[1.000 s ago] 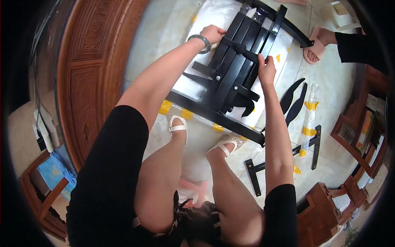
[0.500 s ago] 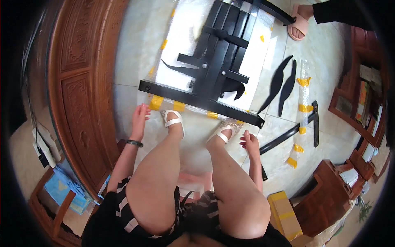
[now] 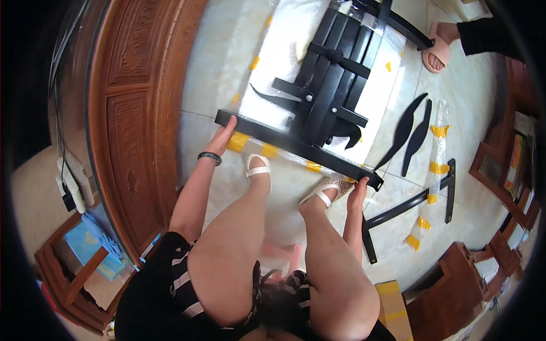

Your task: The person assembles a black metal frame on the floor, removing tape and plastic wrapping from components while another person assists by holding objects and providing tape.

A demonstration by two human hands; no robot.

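A long black crossbar [image 3: 296, 148] lies across the near end of a black slatted frame [image 3: 318, 113]. At the bar's left end my left hand [image 3: 223, 135] is closed, with the thumb along its top and the other fingers mostly hidden. My right hand [image 3: 358, 196] grips the bar's right end from the near side, its fingers partly out of sight beneath. Short black side pieces [image 3: 293, 88] with round bolt heads stick out from the frame. Beneath everything is a white foam sheet [image 3: 267, 71] edged with bubble wrap and yellow tape.
Two curved black pieces [image 3: 402, 136] lie on the tiles at right, beside a taped bubble-wrap strip [image 3: 441, 116] and a black T-shaped leg piece [image 3: 398, 209]. A carved wooden cabinet [image 3: 133, 131] runs along the left. Another person's sandalled foot [image 3: 436, 54] is at upper right.
Both hands have moved forward from beside my feet and taken hold of the crossbar's two ends. The view has shifted, so the scene sits further right and slightly lower.
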